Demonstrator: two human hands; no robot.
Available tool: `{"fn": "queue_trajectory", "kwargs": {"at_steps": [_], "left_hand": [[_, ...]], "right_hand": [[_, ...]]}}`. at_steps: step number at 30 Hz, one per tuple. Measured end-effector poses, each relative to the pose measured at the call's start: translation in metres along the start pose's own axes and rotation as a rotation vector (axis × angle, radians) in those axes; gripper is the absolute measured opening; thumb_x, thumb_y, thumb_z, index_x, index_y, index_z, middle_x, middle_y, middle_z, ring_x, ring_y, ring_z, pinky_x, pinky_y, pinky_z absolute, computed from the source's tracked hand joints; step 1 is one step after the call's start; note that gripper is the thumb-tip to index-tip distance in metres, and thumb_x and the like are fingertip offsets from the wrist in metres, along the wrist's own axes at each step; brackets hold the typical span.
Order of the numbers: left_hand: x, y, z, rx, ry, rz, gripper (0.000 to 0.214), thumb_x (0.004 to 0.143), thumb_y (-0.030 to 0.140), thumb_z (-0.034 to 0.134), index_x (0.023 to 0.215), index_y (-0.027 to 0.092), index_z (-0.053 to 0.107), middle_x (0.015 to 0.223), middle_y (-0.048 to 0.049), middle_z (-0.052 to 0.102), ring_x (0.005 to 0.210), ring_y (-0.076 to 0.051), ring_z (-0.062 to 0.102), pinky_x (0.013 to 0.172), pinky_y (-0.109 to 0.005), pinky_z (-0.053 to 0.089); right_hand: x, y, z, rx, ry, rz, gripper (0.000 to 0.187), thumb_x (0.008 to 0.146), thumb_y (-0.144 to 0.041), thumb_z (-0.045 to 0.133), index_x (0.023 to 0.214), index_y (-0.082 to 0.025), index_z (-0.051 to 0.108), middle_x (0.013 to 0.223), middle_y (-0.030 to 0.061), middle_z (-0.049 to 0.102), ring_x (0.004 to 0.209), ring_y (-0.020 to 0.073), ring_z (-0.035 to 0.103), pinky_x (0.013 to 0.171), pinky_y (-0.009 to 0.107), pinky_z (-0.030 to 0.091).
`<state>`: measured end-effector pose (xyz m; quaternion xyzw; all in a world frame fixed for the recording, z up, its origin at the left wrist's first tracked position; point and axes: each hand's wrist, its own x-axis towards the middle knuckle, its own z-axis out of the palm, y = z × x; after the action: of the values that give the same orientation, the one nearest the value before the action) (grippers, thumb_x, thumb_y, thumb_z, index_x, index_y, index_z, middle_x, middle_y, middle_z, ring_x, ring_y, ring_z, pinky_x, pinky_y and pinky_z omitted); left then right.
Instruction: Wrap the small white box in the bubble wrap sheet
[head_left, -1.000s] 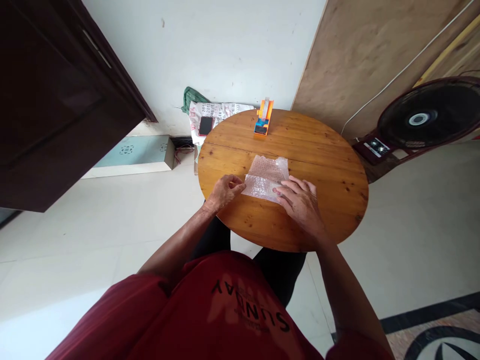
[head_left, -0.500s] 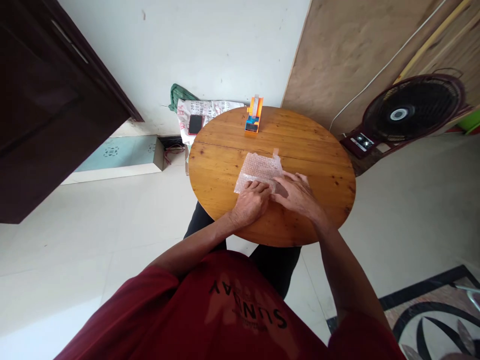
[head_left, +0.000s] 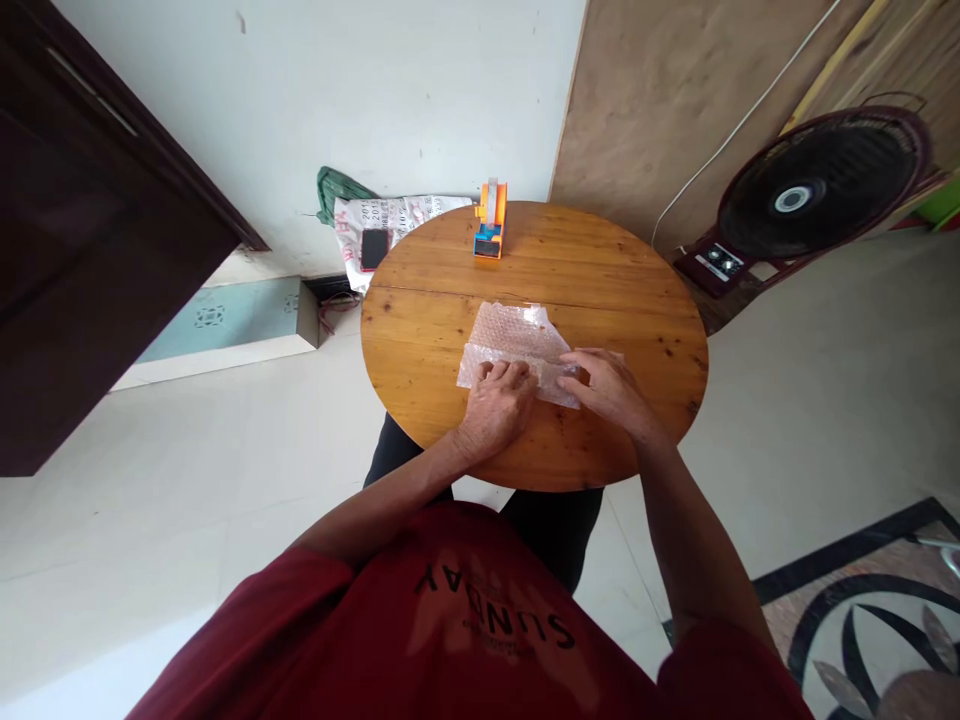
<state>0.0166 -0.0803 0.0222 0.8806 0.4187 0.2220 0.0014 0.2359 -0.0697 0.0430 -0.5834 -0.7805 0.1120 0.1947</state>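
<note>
Finding 1, position: the bubble wrap lies flat at the centre of the round wooden table, reading your seat as 6 o'clock; its near edge looks doubled into a fold.

Finding 2, hands: your left hand rests knuckles up on the fold at the sheet's 7 o'clock, fingers bent; I cannot tell whether they hook the edge or only press it. Your right hand has its fingertips on the 5 o'clock corner; pinching or pressing, the view does not settle.

Finding 3, surroundings: an orange tape dispenser stands at the 12 o'clock rim, well apart from both hands; a phone lies on a printed bag beyond the rim at 11 o'clock; a floor fan stands off at 2 o'clock.

Risks, as judgement:
- The film is springy; ease either hand and the fold may open, since nothing else pins it.
- The varnished top looks slick; uneven pressure from your two hands could skid the sheet and skew the fold.
- Both hands are occupied; the dispenser sits at the far rim, so a long reach with one hand leaves the fold half held, and a clumsy grab could knock the dispenser over the edge.
- If the fan runs, its draught could lift the free far edge; I cannot tell whether it runs.
</note>
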Motion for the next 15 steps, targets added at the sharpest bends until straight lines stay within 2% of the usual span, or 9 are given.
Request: {"fn": "queue_trajectory", "kwargs": {"at_steps": [5, 8, 10, 13, 15], "left_hand": [[0.005, -0.002, -0.003, -0.017, -0.030, 0.000, 0.027, 0.100, 0.025, 0.045, 0.115, 0.019, 0.067, 0.115, -0.0102, 0.068, 0.102, -0.026, 0.056, 0.090, -0.043, 0.038], [0.012, -0.007, -0.006, -0.043, -0.061, 0.003, 0.026, 0.100, 0.026, 0.046, 0.100, 0.019, 0.070, 0.108, -0.0100, 0.068, 0.101, -0.026, 0.057, 0.091, -0.044, 0.038], [0.018, -0.010, -0.008, -0.061, -0.056, -0.008, 0.026, 0.099, 0.026, 0.048, 0.094, 0.019, 0.072, 0.113, -0.0108, 0.068, 0.107, -0.027, 0.057, 0.097, -0.045, 0.038], [0.024, -0.015, -0.010, -0.099, -0.028, -0.027, 0.023, 0.095, 0.026, 0.056, 0.110, 0.018, 0.070, 0.130, -0.0124, 0.063, 0.125, -0.030, 0.053, 0.110, -0.049, 0.034], [0.025, -0.020, -0.013, -0.125, -0.025, -0.051, 0.040, 0.090, 0.030, 0.063, 0.128, 0.017, 0.063, 0.138, -0.0138, 0.060, 0.136, -0.032, 0.046, 0.118, -0.052, 0.027]], "right_hand": [[0.005, -0.001, 0.002, 0.089, 0.012, 0.059, 0.027, 0.088, -0.037, 0.061, 0.106, -0.022, 0.074, 0.099, 0.0079, 0.078, 0.096, 0.0291, 0.070, 0.090, 0.046, 0.051], [0.005, -0.007, -0.001, 0.250, 0.023, 0.145, 0.032, 0.087, -0.042, 0.063, 0.109, -0.022, 0.073, 0.100, 0.0084, 0.077, 0.092, 0.0275, 0.071, 0.081, 0.042, 0.054], [0.004, -0.013, -0.006, 0.356, 0.025, 0.184, 0.034, 0.087, -0.042, 0.064, 0.112, -0.021, 0.072, 0.105, 0.0087, 0.077, 0.095, 0.0274, 0.071, 0.081, 0.040, 0.055], [0.002, -0.023, -0.016, 0.430, 0.018, 0.189, 0.028, 0.090, -0.043, 0.060, 0.104, -0.022, 0.074, 0.103, 0.0064, 0.077, 0.096, 0.0263, 0.070, 0.084, 0.039, 0.055], [0.001, -0.027, -0.021, 0.454, 0.010, 0.190, 0.030, 0.094, -0.045, 0.055, 0.094, -0.023, 0.076, 0.098, 0.0048, 0.077, 0.093, 0.0252, 0.070, 0.084, 0.038, 0.054]]}}
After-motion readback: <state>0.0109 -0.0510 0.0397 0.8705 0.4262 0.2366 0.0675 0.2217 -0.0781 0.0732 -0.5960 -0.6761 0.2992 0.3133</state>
